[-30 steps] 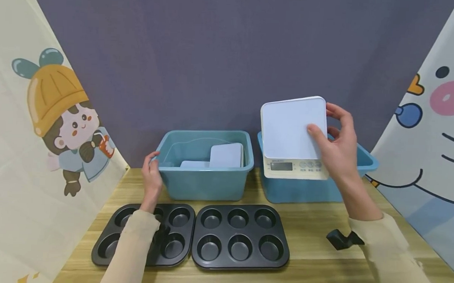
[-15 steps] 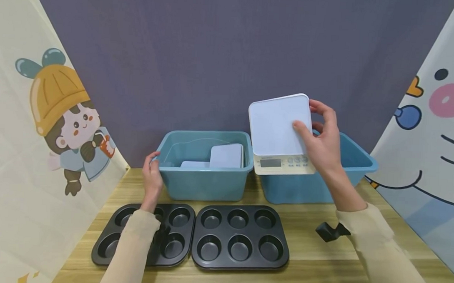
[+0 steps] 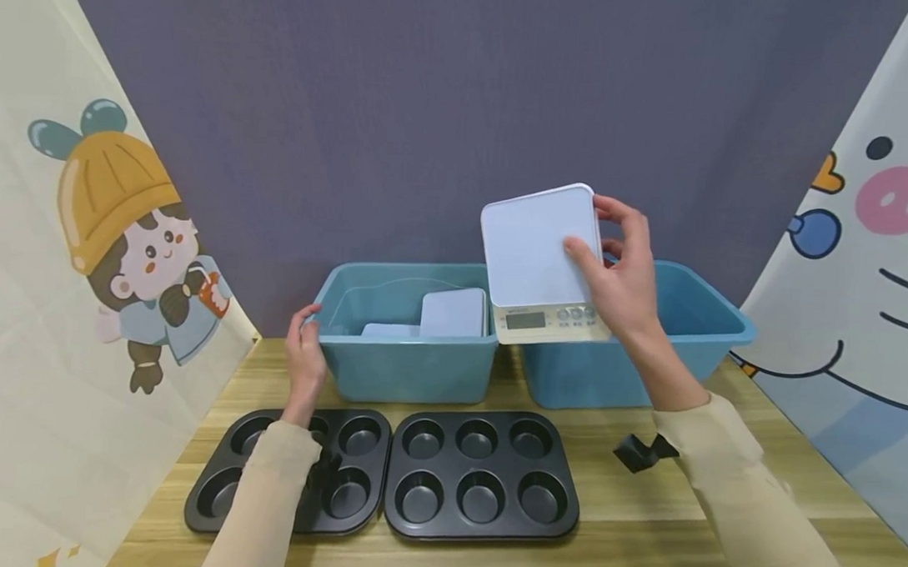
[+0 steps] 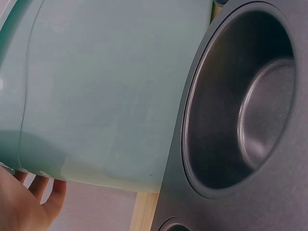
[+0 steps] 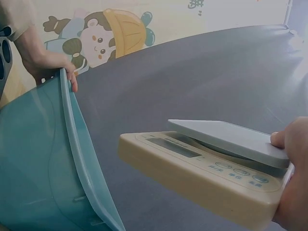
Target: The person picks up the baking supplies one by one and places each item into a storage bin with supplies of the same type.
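Observation:
A kitchen scale with a white platform and a cream body is held up by my right hand, thumb on the platform and fingers behind its right edge. It hangs in front of the gap between two blue plastic bins, covering part of both rims. My left hand grips the left corner of the left bin, as the right wrist view also shows. Inside that bin lie white flat-topped things, one standing higher and one lower. The right bin stands behind my right wrist.
Two black muffin tins lie side by side on the wooden table in front of the bins, the left tin partly under my left forearm and the right tin uncovered. A dark grey cloth hangs behind, with printed cartoon sheets on either side.
My right hand has moved left with the scale, from over the right bin toward the left bin's right edge. My left hand has stayed on the left bin's corner.

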### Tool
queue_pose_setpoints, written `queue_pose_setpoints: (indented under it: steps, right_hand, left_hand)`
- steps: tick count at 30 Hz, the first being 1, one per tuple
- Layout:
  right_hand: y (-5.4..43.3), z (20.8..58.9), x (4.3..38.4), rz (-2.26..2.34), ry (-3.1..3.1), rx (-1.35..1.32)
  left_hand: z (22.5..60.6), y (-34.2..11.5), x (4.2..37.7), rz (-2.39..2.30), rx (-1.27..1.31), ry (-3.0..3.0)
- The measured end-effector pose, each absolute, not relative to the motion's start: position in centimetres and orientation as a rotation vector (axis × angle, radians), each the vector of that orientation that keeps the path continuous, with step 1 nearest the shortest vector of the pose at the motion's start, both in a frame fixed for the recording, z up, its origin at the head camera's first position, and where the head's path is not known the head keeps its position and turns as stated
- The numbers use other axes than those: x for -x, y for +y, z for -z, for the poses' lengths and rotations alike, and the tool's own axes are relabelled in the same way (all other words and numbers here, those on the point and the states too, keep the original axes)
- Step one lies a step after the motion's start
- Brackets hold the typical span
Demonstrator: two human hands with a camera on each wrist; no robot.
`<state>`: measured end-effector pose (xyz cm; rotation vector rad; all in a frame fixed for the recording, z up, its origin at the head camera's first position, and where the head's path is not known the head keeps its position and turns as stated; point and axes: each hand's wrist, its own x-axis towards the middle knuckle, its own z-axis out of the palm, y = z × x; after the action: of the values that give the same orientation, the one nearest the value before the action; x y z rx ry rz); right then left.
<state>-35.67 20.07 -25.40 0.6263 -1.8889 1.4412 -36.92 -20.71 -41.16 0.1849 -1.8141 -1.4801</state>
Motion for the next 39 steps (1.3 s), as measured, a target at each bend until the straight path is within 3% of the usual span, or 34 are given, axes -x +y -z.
queue_pose_setpoints:
  steps: [39]
  right_hand:
    - [14.4,25.0,39.6,-1.413,-1.876,-0.651]
  left_hand:
    - [41.2,-20.5,37.1,1.474,-0.157,-1.8]
